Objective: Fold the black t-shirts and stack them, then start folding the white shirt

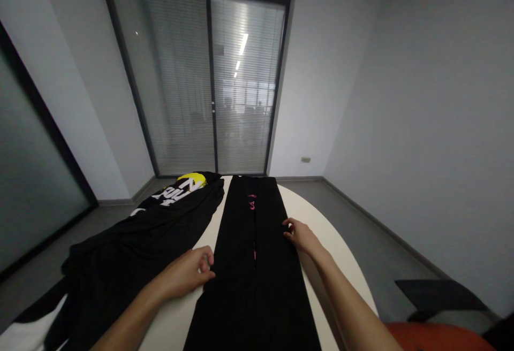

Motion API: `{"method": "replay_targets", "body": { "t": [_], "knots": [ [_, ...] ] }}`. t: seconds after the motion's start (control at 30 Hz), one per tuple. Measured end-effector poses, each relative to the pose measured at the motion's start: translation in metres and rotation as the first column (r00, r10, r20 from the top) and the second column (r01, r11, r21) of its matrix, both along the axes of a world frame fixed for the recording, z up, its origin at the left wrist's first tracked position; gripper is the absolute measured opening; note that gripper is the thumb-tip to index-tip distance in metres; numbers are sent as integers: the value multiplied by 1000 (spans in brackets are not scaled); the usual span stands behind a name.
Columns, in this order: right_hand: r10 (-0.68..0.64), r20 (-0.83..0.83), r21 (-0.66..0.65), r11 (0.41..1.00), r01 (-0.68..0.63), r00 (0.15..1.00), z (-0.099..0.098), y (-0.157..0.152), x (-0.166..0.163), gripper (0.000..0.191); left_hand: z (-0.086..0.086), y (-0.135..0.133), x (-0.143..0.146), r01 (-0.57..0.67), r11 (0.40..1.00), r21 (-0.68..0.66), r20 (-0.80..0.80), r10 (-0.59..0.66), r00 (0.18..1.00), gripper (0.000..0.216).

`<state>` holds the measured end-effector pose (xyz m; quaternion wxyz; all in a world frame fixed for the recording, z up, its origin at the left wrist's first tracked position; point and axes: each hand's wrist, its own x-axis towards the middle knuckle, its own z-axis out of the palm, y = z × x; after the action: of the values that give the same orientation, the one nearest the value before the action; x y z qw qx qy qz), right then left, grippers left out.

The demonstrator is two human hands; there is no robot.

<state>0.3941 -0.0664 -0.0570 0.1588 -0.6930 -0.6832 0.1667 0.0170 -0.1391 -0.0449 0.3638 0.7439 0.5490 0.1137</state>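
A black garment [273, 287] lies folded into a long flat strip on the white table [321, 222]. Its two sides meet along a middle slit, where bits of pink print show. My left hand [190, 271] is at the strip's left edge, fingers curled, with a gap between thumb and forefinger and nothing visible in it. At the right edge, farther up, my right hand [301, 236] has its fingertips on or just over the cloth, thumb and fingers apart. Whether either hand presses on the cloth is hard to tell.
Left of the strip, a loose heap of black clothes [132, 254] with white and yellow print spreads over the table's left side. An orange chair seat [437, 337] with a black armrest [441, 295] stands at lower right. Beyond the table is a glass partition with blinds [180, 89].
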Motion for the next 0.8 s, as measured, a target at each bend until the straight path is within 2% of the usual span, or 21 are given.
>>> {"method": "replay_targets", "body": {
  "t": [0.13,0.2,0.3,0.37,0.47,0.6,0.7,0.8],
  "knots": [
    [-15,-12,-3,1000,14,1000,3,-2,-1,39,10,-2,8,-77,989,125,41,72,997,18],
    [-14,-6,-9,1000,14,1000,6,-4,-3,40,12,-2,10,-110,986,124,63,103,993,24],
    [-21,27,-28,999,22,999,11,-7,-5,38,12,-4,8,-107,994,-37,77,109,991,35],
    [-50,58,-58,997,53,997,15,-10,-3,38,13,-7,4,-42,981,-191,97,62,993,40],
    [-64,14,-194,979,66,998,19,-16,5,46,16,-11,-2,64,946,-317,141,-20,990,47],
    [-10,-244,-412,906,-94,970,22,-24,12,62,15,-12,-3,65,954,-291,160,-19,987,50],
    [-26,-327,-431,894,-125,945,25,-26,12,66,10,-11,0,62,976,-207,156,-29,987,39],
    [-82,-317,-410,910,-59,945,29,-24,11,71,9,-13,4,49,984,-169,115,-30,993,35]
  ]
}}
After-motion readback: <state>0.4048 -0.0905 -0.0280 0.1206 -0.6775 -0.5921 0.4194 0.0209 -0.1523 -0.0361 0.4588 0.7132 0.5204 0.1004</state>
